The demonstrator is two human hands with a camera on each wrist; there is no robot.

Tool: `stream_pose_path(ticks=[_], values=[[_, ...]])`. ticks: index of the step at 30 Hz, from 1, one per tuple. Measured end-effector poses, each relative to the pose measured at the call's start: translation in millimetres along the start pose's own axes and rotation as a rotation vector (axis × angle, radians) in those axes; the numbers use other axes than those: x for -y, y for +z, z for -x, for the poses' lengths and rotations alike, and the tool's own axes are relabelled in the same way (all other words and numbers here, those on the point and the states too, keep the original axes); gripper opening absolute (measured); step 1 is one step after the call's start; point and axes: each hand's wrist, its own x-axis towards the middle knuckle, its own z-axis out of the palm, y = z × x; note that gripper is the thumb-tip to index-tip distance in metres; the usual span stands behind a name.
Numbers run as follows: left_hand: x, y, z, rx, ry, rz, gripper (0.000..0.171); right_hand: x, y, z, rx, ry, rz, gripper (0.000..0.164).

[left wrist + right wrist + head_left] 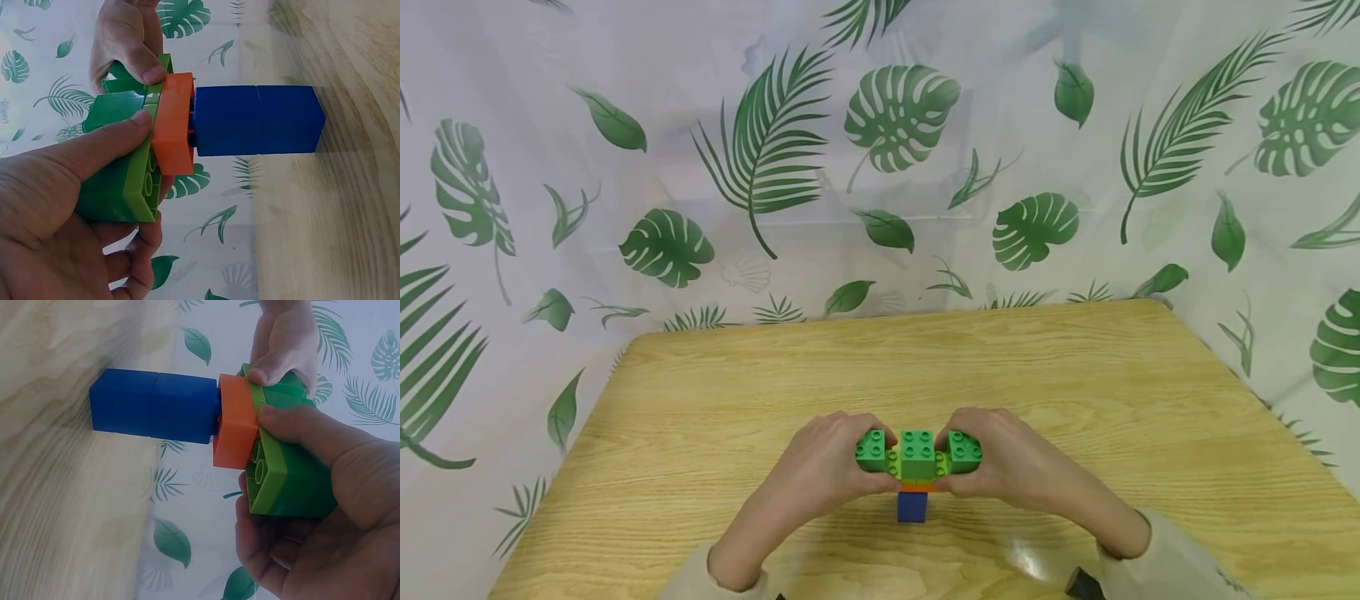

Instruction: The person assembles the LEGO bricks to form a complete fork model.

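A brick model of big studded toy bricks stands upright on the wooden table. Its column is two stacked blue bricks point(259, 120), topped by an orange brick point(172, 125). A narrow gap with studs shows between orange and blue in both wrist views. Above the orange lies a light green layer point(269, 484), carrying a middle green brick point(917, 455) and a green brick at each end. My left hand point(831, 458) grips the left end brick point(871, 450) between thumb and fingers. Opposite it, my right hand point(1003, 457) grips the right end brick point(964, 452). Both thumbs press near the orange brick.
The wooden table point(737, 375) reaches away to a white leaf-print sheet point(805, 283) behind and at both sides. Close to the right sleeve point(1157, 558), a small black object point(1084, 585) shows at the lower edge.
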Motion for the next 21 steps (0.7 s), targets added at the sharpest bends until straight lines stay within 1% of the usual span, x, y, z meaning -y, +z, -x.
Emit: stream_pose_path(ticks=[4, 8, 13, 16, 21], values=[[1.1, 2.2, 0.4, -0.015, 0.001, -0.007, 0.037, 0.4, 0.2, -0.3, -0.008, -0.007, 0.015, 0.032], [0.0, 2.8, 0.3, -0.015, -0.012, 0.004, 0.038, -0.9, 0.5, -0.2, -0.006, -0.006, -0.006, 0.032], [-2.6, 0.7, -1.3, 0.031, -0.048, 0.070, 0.037, -3.3, 1.2, 0.1, 0.003, -0.003, -0.042, 0.031], [-2.9, -1.8, -3.2, 0.065, -0.044, 0.116, 0.034, -3.8, 0.3, -0.4, 0.005, -0.012, -0.030, 0.031], [-1.7, -4.7, -5.2, 0.107, -0.029, 0.143, 0.029, -1.3, -1.9, -1.5, 0.014, -0.018, 0.005, 0.031]])
